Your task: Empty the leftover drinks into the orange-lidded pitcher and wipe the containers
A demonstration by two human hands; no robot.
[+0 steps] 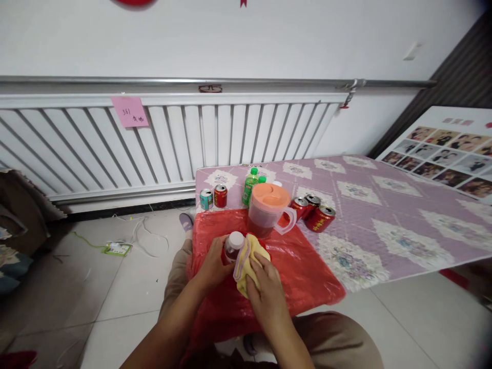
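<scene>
Radiator [230, 133] runs along the wall; pink note [129, 111] on it reads "361", with smaller characters after. In front, table [346, 205] under a purple floral cover. Photo board [442, 148] leans at the far right, its heading too blurred to read. Red plastic sheet [303, 266] drapes over the table's near end.

Pitcher [267, 212]: translucent, orange lid on, upright, dark reddish tone low inside; liquid or sheet showing through, can't tell. It stands just beyond the hands and partly blocks the green bottles [250, 187] behind, green-capped, one with a green label.

Left hand [215, 262]: thumb and fingers curved round the capped bottle [234, 247], over the sheet, just nearer the person than the pitcher; white cap on, dark contents through clear wall. Right hand [267, 284]: fingers slightly spread, pressing yellow cloth [249, 266] against the bottle's side.

Right of pitcher, three cans [320, 219] clustered, nearest red with yellow lettering, too small to read. Left, a teal can [206, 199] beside a red can [220, 196], both upright; contents hidden.
</scene>
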